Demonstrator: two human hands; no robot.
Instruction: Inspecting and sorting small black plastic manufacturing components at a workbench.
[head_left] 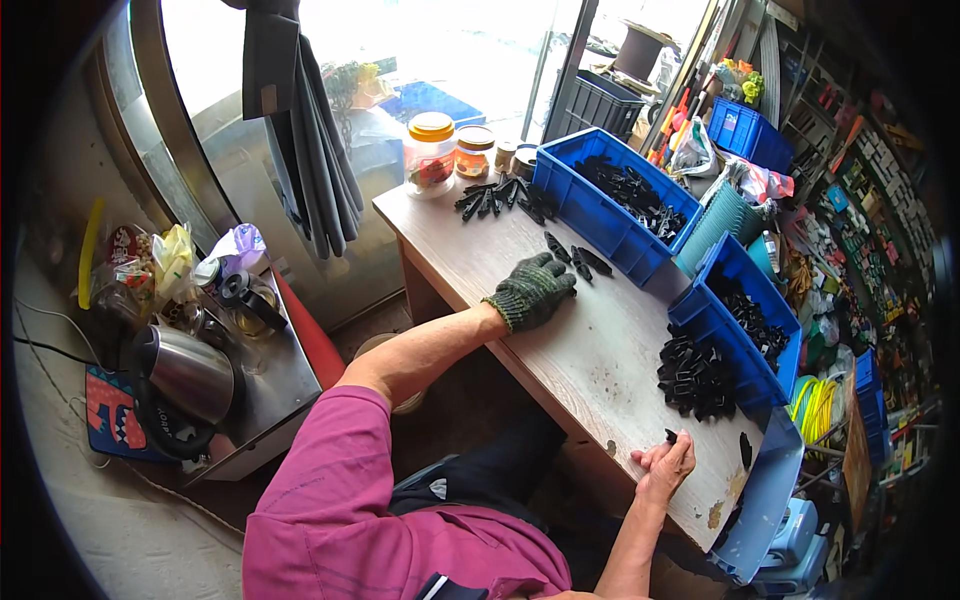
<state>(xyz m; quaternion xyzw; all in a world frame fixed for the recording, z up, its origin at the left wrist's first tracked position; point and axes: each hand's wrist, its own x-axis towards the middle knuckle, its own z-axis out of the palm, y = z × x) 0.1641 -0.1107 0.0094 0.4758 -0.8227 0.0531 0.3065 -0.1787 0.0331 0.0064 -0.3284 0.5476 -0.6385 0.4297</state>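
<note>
A gloved left hand is laid over a pale wooden table, palm down and fingers held close together; whether anything is gripped beneath it cannot be told. At the bare right hand, seen at five o'clock from the glove near the table's edge, a small black piece is pinched at the tips of thumb and fingers. With the glove taken as the clock's centre, a few loose black pieces are scattered just beside it at about two o'clock — and a wider cluster of elongated black parts is spread near half past eleven. Behind that cluster, at eleven, a yellow-lidded jar and an orange jar are lined up by the window. A heap of black clips is piled on the tabletop at four, against a blue bin stocked with similar black parts at three; another bin, the far blue crate, is filled with more at half past one. A single flat black piece is left near three o'clock from the bare hand. Well apart, between eight and nine from the glove, a steel kettle is seen by a side cabinet.
</note>
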